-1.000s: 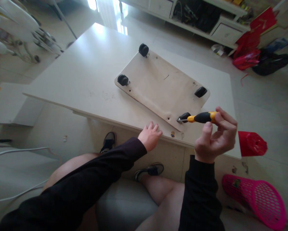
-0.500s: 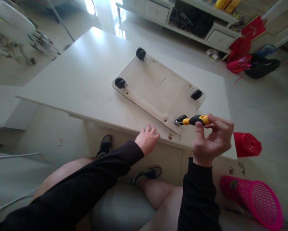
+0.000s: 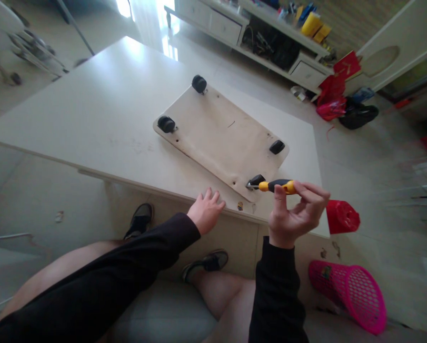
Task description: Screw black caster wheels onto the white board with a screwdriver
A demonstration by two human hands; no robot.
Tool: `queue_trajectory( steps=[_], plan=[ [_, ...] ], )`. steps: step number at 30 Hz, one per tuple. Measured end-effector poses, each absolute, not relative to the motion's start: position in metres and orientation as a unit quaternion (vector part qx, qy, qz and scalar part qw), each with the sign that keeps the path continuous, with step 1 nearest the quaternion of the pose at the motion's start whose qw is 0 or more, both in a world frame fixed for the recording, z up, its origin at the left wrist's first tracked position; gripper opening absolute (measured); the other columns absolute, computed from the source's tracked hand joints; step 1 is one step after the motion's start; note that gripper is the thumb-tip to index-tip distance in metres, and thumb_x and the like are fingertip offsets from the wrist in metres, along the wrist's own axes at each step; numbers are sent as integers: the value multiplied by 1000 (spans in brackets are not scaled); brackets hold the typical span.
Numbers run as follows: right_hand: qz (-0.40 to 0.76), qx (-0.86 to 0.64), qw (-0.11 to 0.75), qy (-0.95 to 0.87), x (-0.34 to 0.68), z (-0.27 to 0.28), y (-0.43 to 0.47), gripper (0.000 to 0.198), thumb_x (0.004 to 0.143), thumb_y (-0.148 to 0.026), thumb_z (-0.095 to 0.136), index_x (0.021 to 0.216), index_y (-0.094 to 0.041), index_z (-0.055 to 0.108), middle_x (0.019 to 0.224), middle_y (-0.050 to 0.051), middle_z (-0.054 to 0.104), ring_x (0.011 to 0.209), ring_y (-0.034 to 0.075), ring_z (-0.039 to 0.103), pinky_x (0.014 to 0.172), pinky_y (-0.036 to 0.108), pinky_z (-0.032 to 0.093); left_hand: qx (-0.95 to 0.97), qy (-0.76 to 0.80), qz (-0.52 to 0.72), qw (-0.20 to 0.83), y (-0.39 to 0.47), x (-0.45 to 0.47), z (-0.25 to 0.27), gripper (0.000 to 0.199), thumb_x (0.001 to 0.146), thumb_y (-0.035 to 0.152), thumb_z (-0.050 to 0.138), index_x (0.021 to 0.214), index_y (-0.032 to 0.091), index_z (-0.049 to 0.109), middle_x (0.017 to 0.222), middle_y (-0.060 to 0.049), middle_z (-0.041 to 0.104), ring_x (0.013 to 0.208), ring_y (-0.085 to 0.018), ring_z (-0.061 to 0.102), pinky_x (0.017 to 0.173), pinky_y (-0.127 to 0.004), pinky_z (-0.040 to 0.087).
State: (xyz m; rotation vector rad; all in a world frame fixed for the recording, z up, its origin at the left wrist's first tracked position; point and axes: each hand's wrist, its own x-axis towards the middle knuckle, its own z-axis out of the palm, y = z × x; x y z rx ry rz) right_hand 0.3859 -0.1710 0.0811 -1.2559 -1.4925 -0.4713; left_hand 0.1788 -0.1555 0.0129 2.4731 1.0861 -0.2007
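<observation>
A pale board (image 3: 220, 133) lies on the white table with its black caster wheels facing up. My right hand (image 3: 299, 209) grips a yellow-and-black screwdriver (image 3: 278, 186) by its handle. The tool's metal tip meets the base of the near-right caster (image 3: 257, 180); the screw there is too small to make out. My left hand (image 3: 206, 209) rests at the table's front edge, fingers apart and holding nothing, a little short of the board. Three other casters sit at the remaining corners, such as the far-left one (image 3: 199, 84).
The white table (image 3: 92, 95) fills the middle. A red container (image 3: 342, 216) stands past its right edge, and a pink mesh basket (image 3: 363, 297) lies below it. Across the floor are a white cabinet (image 3: 227, 28), red bags and a black bag (image 3: 359, 114).
The view has turned, so the table, board and hands all sit further left in the picture. The screwdriver stays at the same caster, and my left hand stays at the table edge.
</observation>
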Motion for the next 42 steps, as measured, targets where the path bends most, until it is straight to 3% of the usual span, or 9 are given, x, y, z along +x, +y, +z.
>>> queue_trajectory(
  steps=[4,10,13,17,20,24,27,34,42],
  plan=[
    [-90,-513,565,-640,386,77,-170,31,100,-20,63,130,-24,66,128,10,71,118,25,74,98,49,63,892,390,-79,215,-155,179,15,56,96,16,61,152,15,59,165,-28,46,157,-52,39,114,-64,50],
    [-165,-550,533,-621,388,77,-172,47,83,-26,90,125,-28,70,105,2,61,99,18,64,84,36,56,895,387,-81,207,-156,180,14,56,96,16,59,152,15,59,166,-28,46,157,-53,39,113,-64,51],
    [-176,-551,538,-614,389,77,-173,42,87,-29,87,126,-29,72,105,2,57,102,19,62,87,38,58,897,386,-80,202,-156,180,13,57,96,16,59,153,13,58,166,-29,45,156,-54,39,113,-65,50],
    [-168,-536,528,-637,386,79,-173,31,97,-28,73,128,-27,73,118,7,66,115,24,67,96,44,60,897,386,-85,200,-157,180,14,55,97,16,57,152,14,59,166,-29,45,156,-53,40,113,-65,50],
    [-134,-519,530,-657,382,81,-172,38,104,-21,55,139,-26,69,131,11,72,124,26,71,104,50,61,896,388,-89,197,-157,180,14,55,97,17,58,153,15,58,166,-28,45,157,-51,40,114,-64,50],
    [-156,-534,523,-646,381,81,-173,36,95,-18,72,130,-25,73,116,7,74,108,21,73,93,42,63,896,391,-90,190,-157,180,13,57,97,18,60,154,17,58,167,-26,45,157,-51,40,114,-62,50],
    [-189,-543,538,-616,383,80,-172,34,85,-21,86,117,-23,75,102,3,66,100,19,69,86,37,62,896,389,-92,192,-157,181,14,57,97,18,59,154,16,57,167,-26,46,157,-51,40,113,-62,50],
    [-143,-496,582,-628,384,77,-168,48,87,-10,81,130,-26,70,122,6,72,108,21,76,91,43,69,896,389,-87,197,-157,181,14,56,97,17,59,153,15,58,167,-28,45,157,-52,39,112,-64,50],
    [-137,-511,550,-647,379,80,-171,35,99,-15,63,131,-23,73,127,11,77,120,27,76,99,51,66,898,386,-85,194,-157,181,11,56,97,18,59,153,14,58,166,-29,45,156,-54,39,112,-64,51]
  ],
)
